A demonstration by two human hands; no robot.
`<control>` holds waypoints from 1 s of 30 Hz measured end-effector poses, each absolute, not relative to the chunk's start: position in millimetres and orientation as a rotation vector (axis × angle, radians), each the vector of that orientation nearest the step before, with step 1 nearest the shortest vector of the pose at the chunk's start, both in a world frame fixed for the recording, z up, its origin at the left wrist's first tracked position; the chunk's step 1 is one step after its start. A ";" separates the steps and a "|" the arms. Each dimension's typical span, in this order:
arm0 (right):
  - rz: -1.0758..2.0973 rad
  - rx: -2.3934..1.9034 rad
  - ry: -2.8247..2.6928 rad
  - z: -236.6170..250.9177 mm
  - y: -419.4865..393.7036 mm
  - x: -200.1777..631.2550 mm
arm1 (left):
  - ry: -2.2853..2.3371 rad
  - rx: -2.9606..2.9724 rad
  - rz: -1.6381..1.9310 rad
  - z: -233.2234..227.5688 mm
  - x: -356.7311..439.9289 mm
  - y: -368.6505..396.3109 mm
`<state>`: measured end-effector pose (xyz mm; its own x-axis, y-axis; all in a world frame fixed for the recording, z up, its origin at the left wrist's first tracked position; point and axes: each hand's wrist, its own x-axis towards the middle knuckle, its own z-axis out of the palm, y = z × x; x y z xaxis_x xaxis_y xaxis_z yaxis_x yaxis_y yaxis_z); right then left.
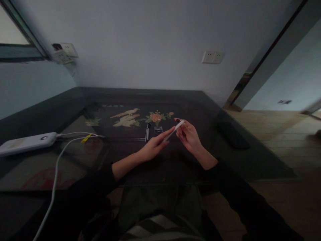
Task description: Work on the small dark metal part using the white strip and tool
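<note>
Above the dark tabletop, a slim white flat thing (179, 125) with a dark bit near its upper end slants between my two hands. My left hand (153, 146) holds its lower end between fingers and thumb. At the upper end, the fingers of my right hand (188, 134) are closed on it. Its exact kind is too small and dim to make out. Just left of my left hand's fingertips lies a short black-and-white object (147, 132), shaped like a handle. A small clear, shiny pack (158, 130) sits beyond the left hand, with dark contents.
A white power bank (28, 143) with a white cable (57, 164) and yellow tag (86, 138) lies on the left. Under the glossy tabletop (140, 97) a bird-and-flower picture shows. A dark flat object (232, 135) rests at right. Sockets (213, 57) are on the wall behind.
</note>
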<state>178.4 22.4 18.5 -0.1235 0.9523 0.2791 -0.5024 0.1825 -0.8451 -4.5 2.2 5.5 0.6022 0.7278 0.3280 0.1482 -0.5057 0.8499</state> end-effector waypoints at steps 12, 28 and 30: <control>1.336 -0.584 -1.084 15.1 25.3 179.0 | 0.773 1.844 0.803 8.2 -6.4 4.6; 1.312 -0.650 -1.082 12.9 26.1 178.3 | 0.755 1.745 0.793 4.8 -6.2 8.5; 1.307 -0.657 -1.075 13.3 26.3 178.7 | 0.730 1.754 0.779 4.8 -5.8 6.3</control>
